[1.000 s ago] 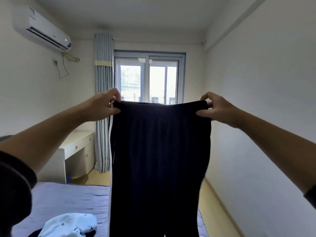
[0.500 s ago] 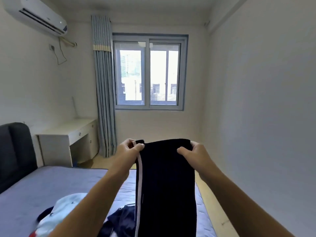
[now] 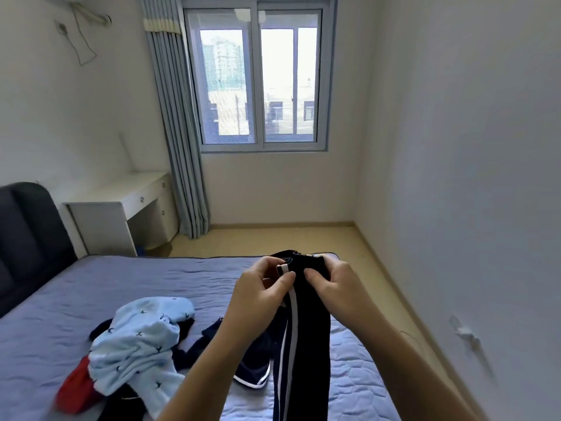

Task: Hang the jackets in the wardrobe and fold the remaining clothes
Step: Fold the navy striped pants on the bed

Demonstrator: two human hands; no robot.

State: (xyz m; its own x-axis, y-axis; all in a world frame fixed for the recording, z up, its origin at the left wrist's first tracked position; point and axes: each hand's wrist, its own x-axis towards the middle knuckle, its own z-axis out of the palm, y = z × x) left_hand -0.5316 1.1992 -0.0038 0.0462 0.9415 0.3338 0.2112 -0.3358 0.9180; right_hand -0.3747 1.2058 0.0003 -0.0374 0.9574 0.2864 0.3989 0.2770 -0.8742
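Note:
Dark navy trousers (image 3: 312, 329) with a white side stripe hang folded lengthwise over the bed. My left hand (image 3: 261, 291) pinches the waistband at the striped edge. My right hand (image 3: 332, 284) grips the waistband right beside it, so the two hands are nearly touching. A heap of other clothes lies on the bed to the left: a light blue garment with small dark marks (image 3: 139, 341), a red piece (image 3: 76, 390) and dark blue shorts with white trim (image 3: 255, 366).
The bed (image 3: 121, 284) has a lilac quilted cover and a dark headboard (image 3: 27, 238) at the left. A white desk (image 3: 121, 208) stands beside a grey-blue curtain (image 3: 176, 123). A bare wall runs along the right, with a strip of wooden floor (image 3: 364, 253).
My hands have come down from head height to just above the bed and moved together, bringing the two ends of the waistband side by side. The view has tilted downward.

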